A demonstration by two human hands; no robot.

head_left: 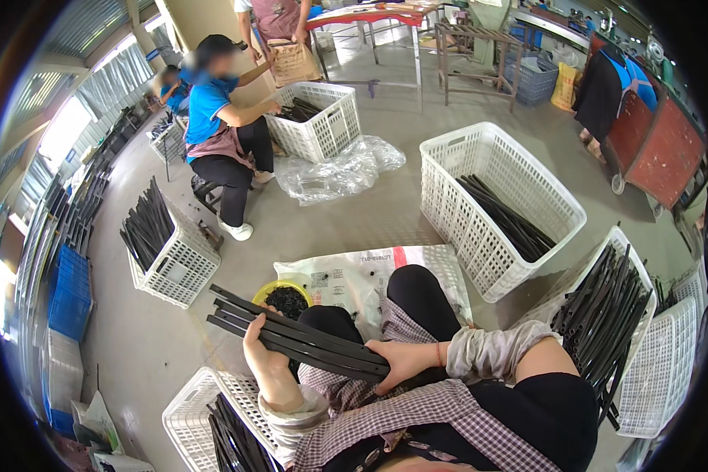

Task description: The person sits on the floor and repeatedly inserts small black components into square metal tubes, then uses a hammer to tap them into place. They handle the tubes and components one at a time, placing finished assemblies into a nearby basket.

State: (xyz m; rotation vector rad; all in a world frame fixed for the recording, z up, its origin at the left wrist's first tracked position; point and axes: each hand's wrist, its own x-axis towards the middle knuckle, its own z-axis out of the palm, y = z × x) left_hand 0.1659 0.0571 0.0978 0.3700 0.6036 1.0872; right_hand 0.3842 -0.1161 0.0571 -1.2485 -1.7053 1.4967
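Observation:
A small bundle of long, glossy black tubes (311,342) lies slantwise across my lap, its left end farther from me. My left hand (267,358) is wrapped round the bundle toward its left end, thumb up on the near side. At the right end my right hand (405,363) grips the same tubes, thumb on top. Just beyond the bundle stands a yellow bowl (305,289) filled with small black pieces. A white printed sack (346,271) is spread on the floor under and beyond my knees.
White crates of black tubes surround me: one near left (182,401), one at the right (642,271), one ahead right (495,287), one farther left (182,271). A co-worker in blue (206,114) sits reaching into another crate (342,126) beside clear plastic film (315,185).

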